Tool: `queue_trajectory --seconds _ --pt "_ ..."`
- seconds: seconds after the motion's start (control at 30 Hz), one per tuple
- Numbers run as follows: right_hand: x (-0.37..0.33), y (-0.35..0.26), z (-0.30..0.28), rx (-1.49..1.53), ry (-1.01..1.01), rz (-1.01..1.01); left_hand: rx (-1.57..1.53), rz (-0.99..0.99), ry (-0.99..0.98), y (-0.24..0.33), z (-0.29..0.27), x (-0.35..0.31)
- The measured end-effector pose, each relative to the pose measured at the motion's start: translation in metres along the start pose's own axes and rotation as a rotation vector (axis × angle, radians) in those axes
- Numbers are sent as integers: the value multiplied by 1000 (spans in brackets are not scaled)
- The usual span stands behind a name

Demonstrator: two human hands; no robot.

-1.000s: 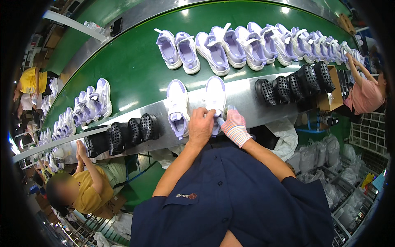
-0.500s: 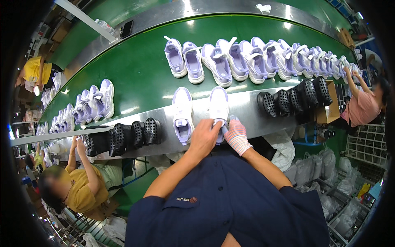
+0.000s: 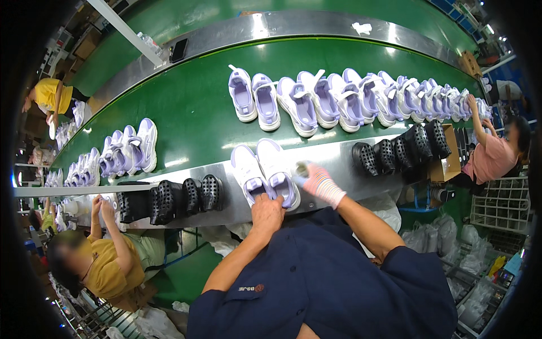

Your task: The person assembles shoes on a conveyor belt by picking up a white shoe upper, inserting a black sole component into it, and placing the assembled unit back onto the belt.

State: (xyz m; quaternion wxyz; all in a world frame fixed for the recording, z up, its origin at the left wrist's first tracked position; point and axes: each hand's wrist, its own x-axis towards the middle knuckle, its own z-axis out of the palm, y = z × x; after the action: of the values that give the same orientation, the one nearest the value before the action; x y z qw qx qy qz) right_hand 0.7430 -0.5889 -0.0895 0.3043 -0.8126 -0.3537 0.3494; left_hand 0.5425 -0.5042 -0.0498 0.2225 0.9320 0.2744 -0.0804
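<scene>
In the head view, the white-and-lilac shoe pair point(image 3: 265, 172) lies on the steel ledge point(image 3: 339, 161) before the green belt point(image 3: 197, 107). The left hand point(image 3: 266, 213) presses on the pair's heels, fingers closed on them. The gloved right hand point(image 3: 319, 182), just right of the pair, closes around a small object point(image 3: 301, 168). The work on this pair seems unfinished; the row of shoes point(image 3: 361, 99) behind the pair already rides the belt.

One head-worn fisheye view looks steeply down from close above the hands point(image 3: 293, 195), facing the curved green belt point(image 3: 197, 107) across the frame's upper half.
</scene>
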Motion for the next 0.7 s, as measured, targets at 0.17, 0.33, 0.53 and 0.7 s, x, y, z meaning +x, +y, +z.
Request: queue_trajectory --seconds 0.17,0.33,0.53,0.7 --pt "46 8 -94 -660 255 -56 -115 -20 44 9 -102 -3" --pt "85 13 -116 -982 148 -144 31 -70 138 -63 -145 44" --pt "134 -4 -96 -942 -52 -96 288 -152 276 -248 -111 107" --pt "156 11 -98 -904 6 -77 569 -447 12 -262 -112 144"
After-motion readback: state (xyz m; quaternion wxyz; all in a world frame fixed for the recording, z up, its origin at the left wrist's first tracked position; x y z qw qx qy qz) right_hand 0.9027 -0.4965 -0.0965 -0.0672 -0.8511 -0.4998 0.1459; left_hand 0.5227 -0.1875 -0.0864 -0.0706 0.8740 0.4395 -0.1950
